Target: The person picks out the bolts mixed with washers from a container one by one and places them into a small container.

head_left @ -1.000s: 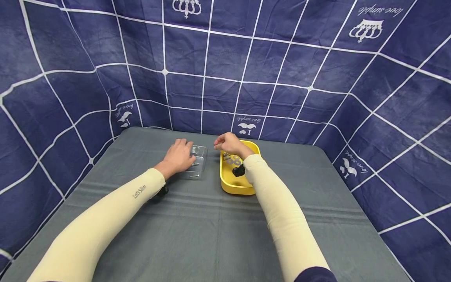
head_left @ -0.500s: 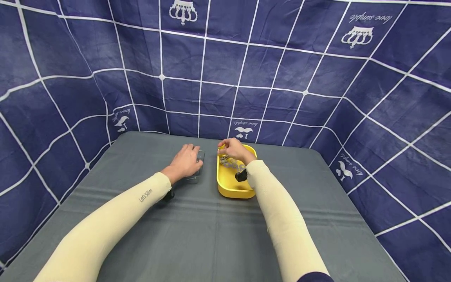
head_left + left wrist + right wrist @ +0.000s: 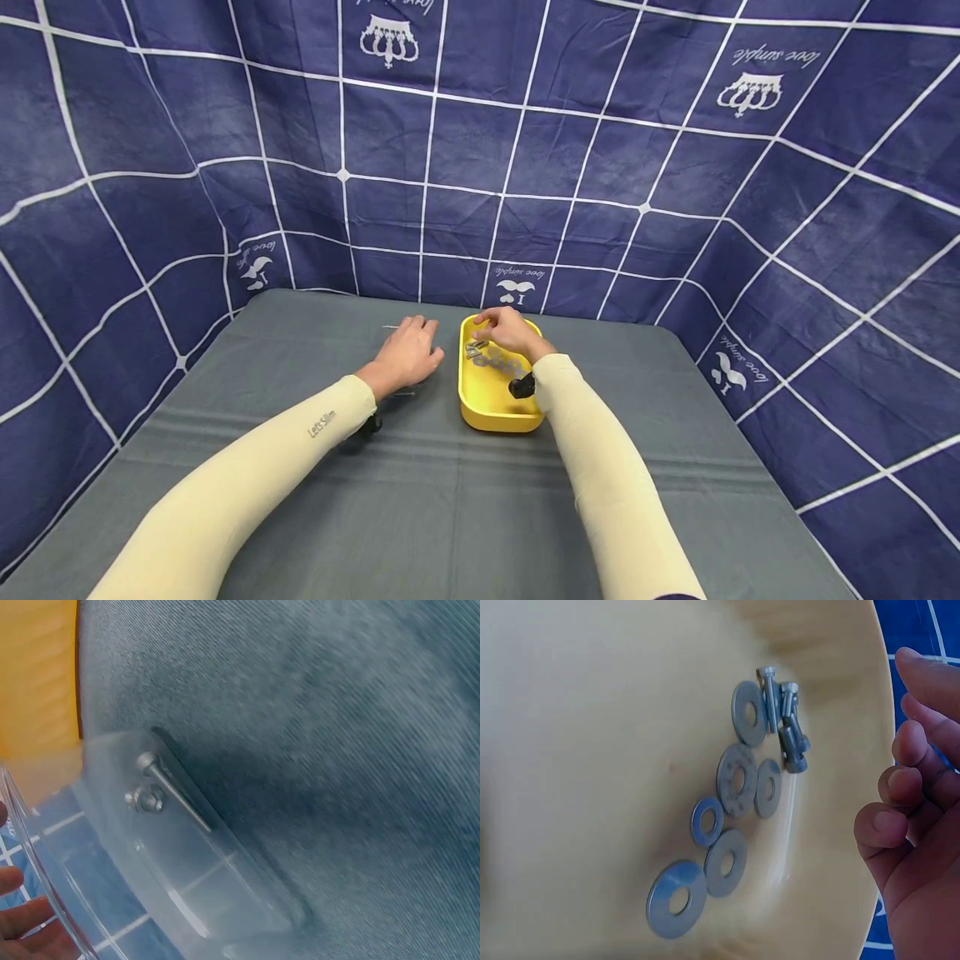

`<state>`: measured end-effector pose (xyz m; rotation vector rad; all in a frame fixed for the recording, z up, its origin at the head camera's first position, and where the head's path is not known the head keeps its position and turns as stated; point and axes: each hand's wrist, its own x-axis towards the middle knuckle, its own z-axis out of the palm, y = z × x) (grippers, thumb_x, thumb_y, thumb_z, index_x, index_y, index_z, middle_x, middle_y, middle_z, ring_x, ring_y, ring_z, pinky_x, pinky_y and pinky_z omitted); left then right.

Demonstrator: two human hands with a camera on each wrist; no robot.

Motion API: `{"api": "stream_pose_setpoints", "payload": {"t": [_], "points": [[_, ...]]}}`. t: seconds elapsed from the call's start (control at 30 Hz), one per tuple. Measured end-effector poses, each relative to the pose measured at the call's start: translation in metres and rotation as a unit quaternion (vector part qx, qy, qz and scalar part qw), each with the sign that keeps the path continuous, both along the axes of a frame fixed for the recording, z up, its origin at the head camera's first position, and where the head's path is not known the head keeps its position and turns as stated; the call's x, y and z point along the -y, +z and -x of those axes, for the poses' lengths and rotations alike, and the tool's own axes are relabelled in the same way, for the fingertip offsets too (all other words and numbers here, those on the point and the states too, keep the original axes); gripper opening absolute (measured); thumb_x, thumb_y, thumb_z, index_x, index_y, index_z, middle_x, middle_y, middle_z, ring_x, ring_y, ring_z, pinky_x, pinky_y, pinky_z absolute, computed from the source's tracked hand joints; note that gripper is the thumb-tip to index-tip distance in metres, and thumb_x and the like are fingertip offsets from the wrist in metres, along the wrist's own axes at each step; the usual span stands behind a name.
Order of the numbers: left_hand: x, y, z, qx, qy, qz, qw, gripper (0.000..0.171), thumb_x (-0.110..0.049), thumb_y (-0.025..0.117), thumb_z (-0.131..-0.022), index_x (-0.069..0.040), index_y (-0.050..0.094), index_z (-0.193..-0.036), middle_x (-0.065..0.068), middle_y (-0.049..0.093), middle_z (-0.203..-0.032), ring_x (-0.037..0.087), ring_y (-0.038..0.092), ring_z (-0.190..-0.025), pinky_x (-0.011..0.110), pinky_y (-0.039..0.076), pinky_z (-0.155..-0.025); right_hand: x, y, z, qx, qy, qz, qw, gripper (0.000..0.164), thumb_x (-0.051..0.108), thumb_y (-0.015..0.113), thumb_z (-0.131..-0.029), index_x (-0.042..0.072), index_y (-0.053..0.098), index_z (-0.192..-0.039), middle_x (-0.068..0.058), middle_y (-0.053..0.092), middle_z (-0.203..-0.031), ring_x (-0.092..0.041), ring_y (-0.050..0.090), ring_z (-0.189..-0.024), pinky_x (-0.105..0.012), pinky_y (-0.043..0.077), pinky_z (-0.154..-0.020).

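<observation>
My left hand [image 3: 408,354] is at a clear plastic box [image 3: 247,900], left of a yellow tray [image 3: 501,423]. In the left wrist view, its fingers grip the box's rim and the box looks tilted. Inside lie a bolt [image 3: 174,791] and a flanged nut [image 3: 146,799]. From the head, most of the box is hidden behind the hand. My right hand [image 3: 510,331] hovers over the tray's far end, fingers loosely curled around nothing visible. In the tray, several flat washers [image 3: 737,780] lie next to short socket-head screws [image 3: 787,720], bunched near the wall.
Grey cloth covers the table [image 3: 420,500]. A blue curtain [image 3: 465,125] with white grid lines rises behind and at both sides. A black wrist camera [image 3: 522,386] hangs below the right wrist, over the tray.
My left hand has shifted right; the clear box, earlier seen lying under it, now shows only as thin edges. The right hand has moved from the tray's left rim to over its inside.
</observation>
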<state>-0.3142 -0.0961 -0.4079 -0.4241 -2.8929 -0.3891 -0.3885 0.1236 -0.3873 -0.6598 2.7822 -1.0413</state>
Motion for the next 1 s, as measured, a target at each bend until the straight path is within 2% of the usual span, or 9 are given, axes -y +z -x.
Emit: {"api": "stream_pose_setpoints", "payload": {"t": [0.1, 0.3, 0.57, 0.7, 0.87, 1.0], "points": [[-0.005, -0.001, 0.0, -0.002, -0.003, -0.007, 1.0, 0.056, -0.031, 0.054, -0.098, 0.002, 0.049, -0.143, 0.023, 0.053, -0.138, 0.038, 0.048, -0.132, 0.052, 0.044, -0.108, -0.004, -0.003, -0.001, -0.002, -0.007, 0.002, 1.0, 0.031, 0.019, 0.074, -0.09, 0.006, 0.073, -0.117, -0.005, 0.06, -0.088, -0.016, 0.054, -0.081, -0.024, 0.043, -0.069], [-0.014, -0.002, 0.001, 0.02, -0.015, -0.012, 0.9996, 0.06, -0.036, 0.05, -0.101, 0.002, 0.044, -0.147, 0.023, 0.049, -0.143, 0.037, 0.045, -0.136, 0.052, 0.042, -0.11, -0.01, -0.005, -0.003, 0.006, -0.013, -0.005, 1.0, 0.031, 0.017, 0.072, -0.092, 0.005, 0.072, -0.12, -0.006, 0.061, -0.09, -0.018, 0.053, -0.082, -0.025, 0.042, -0.07], [-0.026, 0.002, 0.006, 0.03, -0.023, -0.012, 0.9992, 0.061, -0.039, 0.047, -0.102, 0.001, 0.043, -0.148, 0.021, 0.05, -0.142, 0.036, 0.046, -0.135, 0.051, 0.041, -0.111, -0.018, -0.007, 0.002, 0.012, -0.019, 0.006, 1.0, 0.027, 0.014, 0.072, -0.093, 0.007, 0.072, -0.119, -0.009, 0.063, -0.093, -0.02, 0.053, -0.082, -0.028, 0.043, -0.072], [-0.033, 0.002, 0.008, 0.034, -0.031, -0.012, 0.9989, 0.062, -0.041, 0.046, -0.101, 0.0, 0.044, -0.147, 0.02, 0.052, -0.137, 0.035, 0.048, -0.131, 0.05, 0.043, -0.109, -0.021, -0.007, 0.003, 0.015, -0.023, -0.003, 1.0, 0.029, 0.016, 0.071, -0.093, 0.007, 0.072, -0.12, -0.007, 0.062, -0.092, -0.02, 0.053, -0.082, -0.027, 0.043, -0.073], [-0.039, -0.001, 0.01, 0.02, -0.043, -0.014, 0.9988, 0.058, -0.037, 0.046, -0.1, 0.003, 0.047, -0.141, 0.019, 0.055, -0.128, 0.035, 0.052, -0.121, 0.049, 0.046, -0.105, -0.024, -0.009, 0.004, 0.011, -0.031, -0.008, 0.999, 0.028, 0.017, 0.072, -0.093, 0.007, 0.072, -0.119, -0.007, 0.062, -0.092, -0.02, 0.053, -0.083, -0.027, 0.043, -0.073], [-0.044, -0.004, 0.01, 0.027, -0.049, -0.017, 0.9983, 0.058, -0.036, 0.049, -0.1, 0.003, 0.045, -0.142, 0.02, 0.055, -0.128, 0.036, 0.053, -0.12, 0.048, 0.046, -0.105, -0.026, -0.012, 0.005, 0.011, -0.03, -0.012, 0.999, 0.028, 0.015, 0.072, -0.092, 0.007, 0.072, -0.119, -0.008, 0.063, -0.092, -0.02, 0.054, -0.083, -0.026, 0.043, -0.073]]}}
